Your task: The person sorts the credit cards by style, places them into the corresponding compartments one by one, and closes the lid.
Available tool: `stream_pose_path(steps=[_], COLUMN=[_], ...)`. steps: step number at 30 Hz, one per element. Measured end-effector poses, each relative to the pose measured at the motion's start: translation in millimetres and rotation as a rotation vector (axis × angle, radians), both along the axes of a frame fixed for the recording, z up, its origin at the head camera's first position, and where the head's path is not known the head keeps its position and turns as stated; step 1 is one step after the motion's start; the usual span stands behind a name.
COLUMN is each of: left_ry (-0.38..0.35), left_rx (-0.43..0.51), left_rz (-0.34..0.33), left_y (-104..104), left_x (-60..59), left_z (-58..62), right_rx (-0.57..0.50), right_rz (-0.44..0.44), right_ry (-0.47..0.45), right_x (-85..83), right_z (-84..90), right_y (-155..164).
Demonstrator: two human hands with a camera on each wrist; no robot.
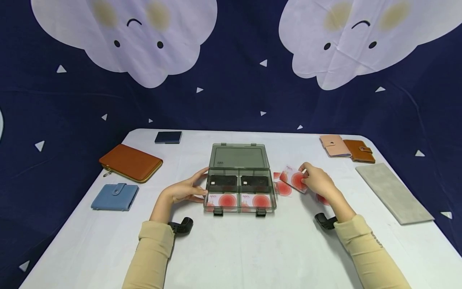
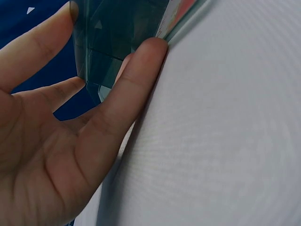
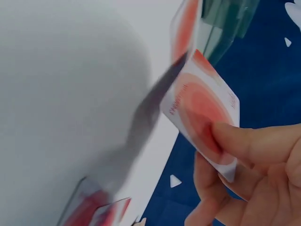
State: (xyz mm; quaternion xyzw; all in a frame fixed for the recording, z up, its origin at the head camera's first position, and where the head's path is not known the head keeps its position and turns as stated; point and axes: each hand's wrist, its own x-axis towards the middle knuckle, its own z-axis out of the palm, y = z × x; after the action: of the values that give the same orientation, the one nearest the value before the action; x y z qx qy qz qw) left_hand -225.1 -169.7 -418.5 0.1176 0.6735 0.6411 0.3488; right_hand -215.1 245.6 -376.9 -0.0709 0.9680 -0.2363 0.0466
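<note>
The right hand pinched one red-and-white card between thumb and fingers, a little right of the centre of the head view and just beside the right wall of the clear storage box. In the right wrist view the card was lifted off the table and tilted, and the thumb pressed on its lower corner. Its long axis ran from lower right to upper left in the head view, so its free end pointed toward the box. Other loose cards of the same print lay flat under it on the white table.

The left hand rested against the left wall of the box with its fingers nearly straight; it steadied the box and did not grip it. The left wrist view showed the fingers lying along the wall.

The box stood open, its lid laid back toward the upper part of the frame. The two front compartments held red cards and the two behind held dark ones.

In my judgement the grip was only at one corner, so the card could swing or slip out. Also, if its edge caught the box wall, the box could slide, because the left hand only leaned on it
</note>
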Motion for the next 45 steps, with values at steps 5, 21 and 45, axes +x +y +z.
stream_pose_path(steps=[5, 21, 45], left_ry=[-0.001, 0.004, 0.006], left_rx=[0.001, 0.0, -0.005], left_rz=[0.0, -0.006, -0.013], left_y=[0, 0, -1], left_x=[-0.3, -0.4, -2.2], left_z=[0.3, -3.2, -4.7], right_rx=[-0.169, -0.474, -0.174], right_rz=[-0.01, 0.194, 0.455], right_ry=[0.083, 0.005, -0.006], right_x=[2.2, 14.6, 32.1], right_z=[7.9, 11.5, -11.2], right_y=[-14, -83, -156])
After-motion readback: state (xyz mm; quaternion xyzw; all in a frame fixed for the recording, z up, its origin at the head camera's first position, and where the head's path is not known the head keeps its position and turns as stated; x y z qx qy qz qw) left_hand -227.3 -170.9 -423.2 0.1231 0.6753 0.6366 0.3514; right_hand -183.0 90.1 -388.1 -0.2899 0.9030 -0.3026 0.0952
